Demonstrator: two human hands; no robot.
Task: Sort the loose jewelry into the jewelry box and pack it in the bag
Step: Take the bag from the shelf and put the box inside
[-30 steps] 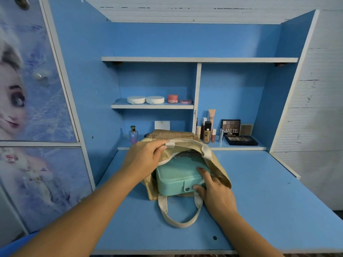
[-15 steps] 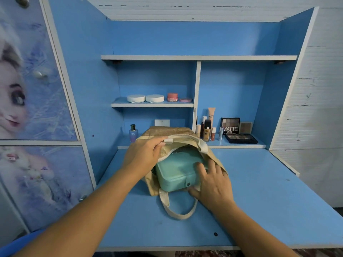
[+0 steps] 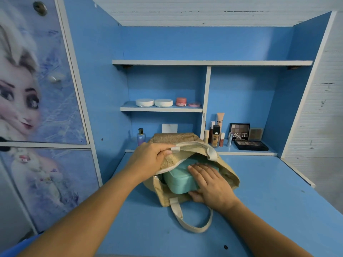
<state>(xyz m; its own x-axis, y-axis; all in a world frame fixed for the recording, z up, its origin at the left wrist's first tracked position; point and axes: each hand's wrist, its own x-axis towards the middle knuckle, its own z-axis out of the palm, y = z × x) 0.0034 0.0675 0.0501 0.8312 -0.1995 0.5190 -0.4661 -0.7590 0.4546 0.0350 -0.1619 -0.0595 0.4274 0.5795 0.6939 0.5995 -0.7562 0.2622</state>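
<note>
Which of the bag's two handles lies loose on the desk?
The near handle, looping toward the camera; the far handle stands raised beside the left hand gripping the bag.

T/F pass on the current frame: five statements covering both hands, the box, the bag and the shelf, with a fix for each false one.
1. The left hand grips the upper edge of the bag and holds its mouth open. True.
2. The jewelry box sits wholly outside the bag. False: it is partly inside the bag's mouth.
3. The right hand rests on the box lid with its fingers fairly straight. True.
4. The bag's lower strap hangs over the desk edge. False: it lies flat on the desk.
5. The MATTE palette stands left of the shelf divider in the picture. False: it stands right of it.
</note>
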